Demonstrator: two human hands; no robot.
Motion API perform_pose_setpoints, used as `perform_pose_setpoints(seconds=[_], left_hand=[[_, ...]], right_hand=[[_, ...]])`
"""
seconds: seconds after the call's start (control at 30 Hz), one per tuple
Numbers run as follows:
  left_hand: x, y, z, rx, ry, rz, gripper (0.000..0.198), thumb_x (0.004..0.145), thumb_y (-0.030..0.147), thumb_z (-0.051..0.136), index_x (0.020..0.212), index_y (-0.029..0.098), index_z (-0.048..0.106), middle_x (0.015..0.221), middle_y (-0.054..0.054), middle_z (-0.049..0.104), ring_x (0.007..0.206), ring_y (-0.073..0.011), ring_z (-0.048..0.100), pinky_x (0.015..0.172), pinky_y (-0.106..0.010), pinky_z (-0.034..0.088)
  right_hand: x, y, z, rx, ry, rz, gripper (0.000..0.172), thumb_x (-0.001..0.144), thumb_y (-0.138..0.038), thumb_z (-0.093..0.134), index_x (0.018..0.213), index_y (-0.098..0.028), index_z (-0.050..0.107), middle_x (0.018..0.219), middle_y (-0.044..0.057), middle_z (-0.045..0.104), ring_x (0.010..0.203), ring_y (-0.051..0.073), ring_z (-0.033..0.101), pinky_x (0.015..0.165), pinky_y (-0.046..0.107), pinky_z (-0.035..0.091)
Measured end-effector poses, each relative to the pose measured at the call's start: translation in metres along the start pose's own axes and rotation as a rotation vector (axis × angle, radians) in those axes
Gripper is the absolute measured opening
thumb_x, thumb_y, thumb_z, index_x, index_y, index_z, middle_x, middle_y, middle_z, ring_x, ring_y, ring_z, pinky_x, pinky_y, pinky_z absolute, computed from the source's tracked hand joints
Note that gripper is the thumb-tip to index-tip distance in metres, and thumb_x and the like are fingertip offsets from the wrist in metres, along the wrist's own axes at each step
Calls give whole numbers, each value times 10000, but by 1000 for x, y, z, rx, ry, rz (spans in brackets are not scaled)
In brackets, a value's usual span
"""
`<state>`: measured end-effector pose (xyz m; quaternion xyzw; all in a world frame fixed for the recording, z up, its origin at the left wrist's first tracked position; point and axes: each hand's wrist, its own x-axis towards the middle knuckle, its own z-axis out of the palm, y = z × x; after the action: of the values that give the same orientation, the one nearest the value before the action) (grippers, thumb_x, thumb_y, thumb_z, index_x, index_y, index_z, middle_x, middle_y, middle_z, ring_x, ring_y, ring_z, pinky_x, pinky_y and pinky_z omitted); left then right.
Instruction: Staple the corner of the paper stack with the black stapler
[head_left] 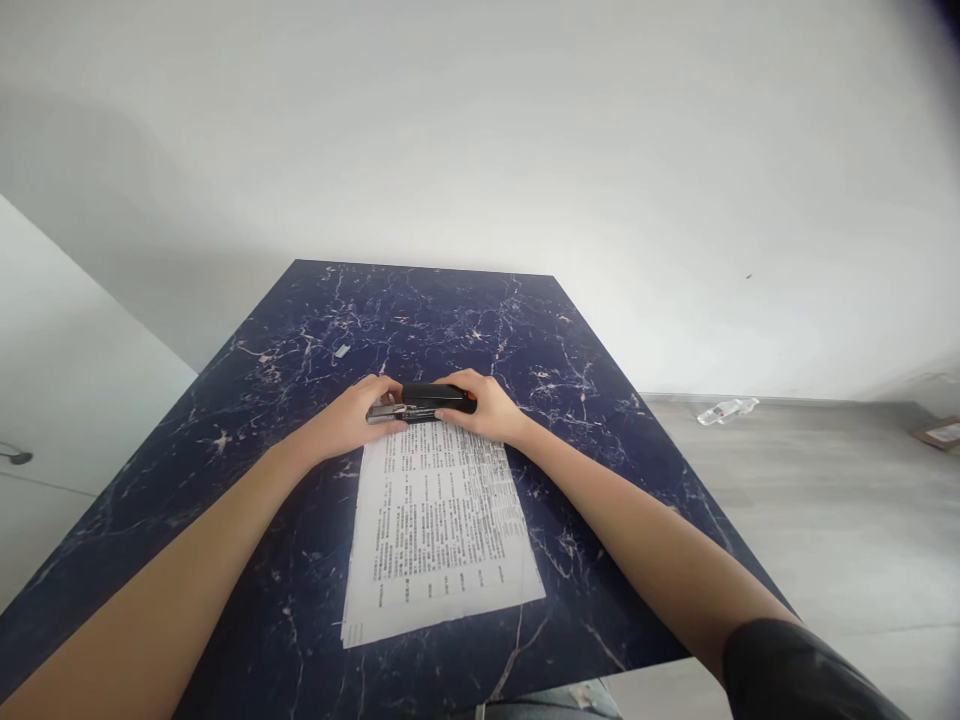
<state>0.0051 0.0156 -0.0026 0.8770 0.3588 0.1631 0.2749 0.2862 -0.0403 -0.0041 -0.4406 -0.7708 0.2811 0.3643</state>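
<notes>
A black stapler (429,393) lies crosswise at the top edge of a printed paper stack (442,520). Its silvery metal part shows at the left end, beside the black cover, and a small red spot is at its right end. The fingers of my left hand (364,412) are closed around the metal end. My right hand (484,407) grips the black body from the right, with thumb in front and fingers behind. The papers rest flat, their edges slightly out of line at the lower left.
The dark blue marble-patterned table (450,320) stands against a white wall (480,130). A small pale piece (342,351) lies on it, left of the stapler. On the floor to the right are a clear plastic item (727,410) and part of a brown box (941,433).
</notes>
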Motion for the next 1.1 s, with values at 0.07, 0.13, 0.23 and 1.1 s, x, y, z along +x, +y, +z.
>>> perform_pose_setpoints(seconds=[0.07, 0.13, 0.23, 1.1], left_hand=[[0, 3, -1, -75, 94, 79, 652, 777, 634, 751, 1291, 265, 592, 1357, -132, 584, 1256, -364, 556, 1027, -540, 477], [0, 8, -2, -269, 252, 116, 661, 843, 640, 688, 1375, 274, 541, 1471, -129, 521, 1373, -353, 478, 1124, -538, 414], [2, 12, 1, -683, 330, 19, 528, 987, 589, 507, 1377, 235, 552, 1504, -148, 512, 1367, -322, 519, 1101, -504, 467], [-6, 26, -1, -853, 372, 36, 351, 912, 348, 694, 1233, 208, 722, 978, -107, 760, 488, -90, 546, 440, -268, 453]], right_hand=[[-3, -1, 5, -123, 11, -40, 304, 879, -353, 715, 1147, -210, 712, 1068, 80, 746, 963, 238, 691, 858, 398, 553], [-5, -2, 9, -177, 96, -110, 280, 917, -315, 682, 1177, -213, 701, 1099, 83, 746, 981, 235, 702, 877, 403, 566], [-10, -4, 14, -287, 254, -294, 332, 972, -195, 582, 1295, -219, 652, 1278, 102, 702, 1215, 252, 639, 1034, 464, 527], [-8, -14, 16, -180, 276, 96, 392, 843, -371, 752, 1201, -218, 705, 1134, 110, 726, 1043, 299, 665, 875, 483, 565]])
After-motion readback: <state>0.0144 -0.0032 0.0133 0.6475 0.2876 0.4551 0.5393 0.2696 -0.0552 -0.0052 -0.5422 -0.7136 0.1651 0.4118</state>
